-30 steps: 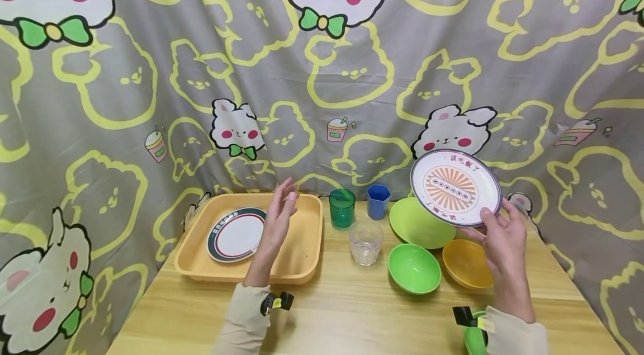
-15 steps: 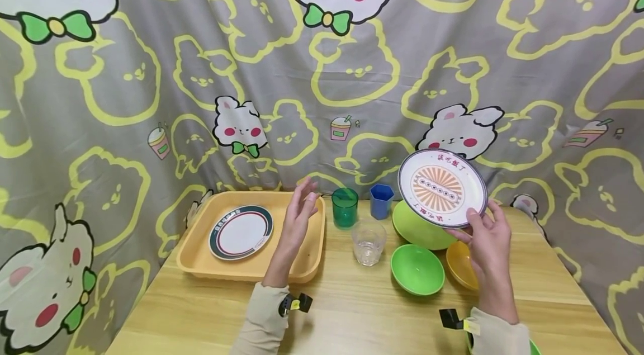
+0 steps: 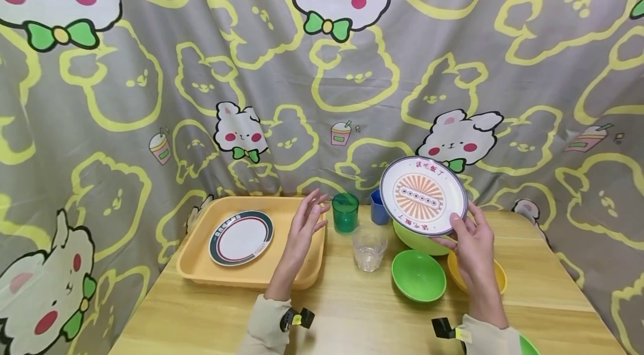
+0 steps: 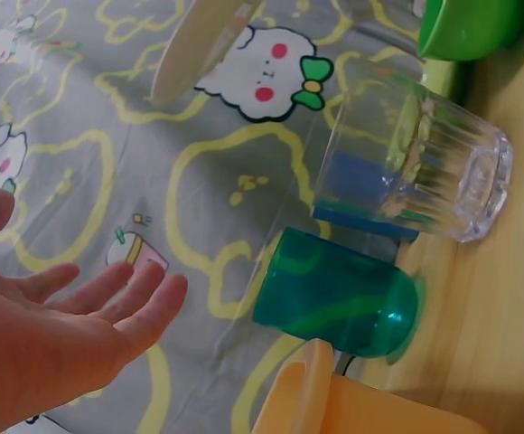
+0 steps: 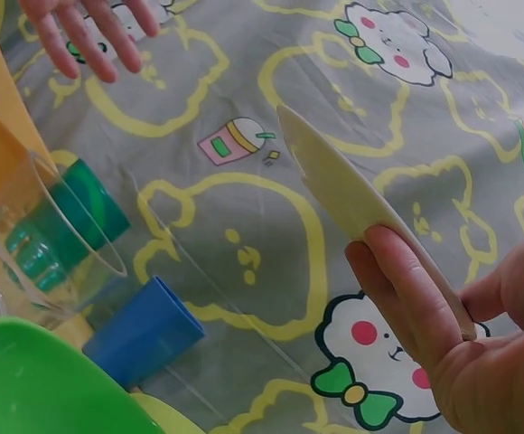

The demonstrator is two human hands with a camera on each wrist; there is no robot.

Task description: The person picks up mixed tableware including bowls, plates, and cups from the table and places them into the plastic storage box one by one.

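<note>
My right hand (image 3: 473,249) pinches the lower right rim of a white plate (image 3: 424,195) with a dark blue edge, red characters and an orange sunburst. In the right wrist view the plate (image 5: 339,172) appears nearly edge-on, thumb on one face and fingers on the other. Held up over the right side of the tray, my left hand (image 3: 301,232) has loosely spread fingers and holds nothing. A second plate (image 3: 241,238), white with a dark green rim, lies inside the yellow-orange tray (image 3: 201,275).
Right of the tray stand a green cup (image 3: 345,213), a clear glass (image 3: 369,250) and a blue cup (image 3: 378,207). Further right are a green bowl (image 3: 418,275), a lime-green plate (image 3: 417,240) and an orange bowl (image 3: 500,277). A patterned curtain (image 3: 282,86) hangs behind the table.
My right hand has carried the white plate leftward and slightly down, partly covering the blue cup. My left hand has moved right, from over the tray's middle toward its right edge.
</note>
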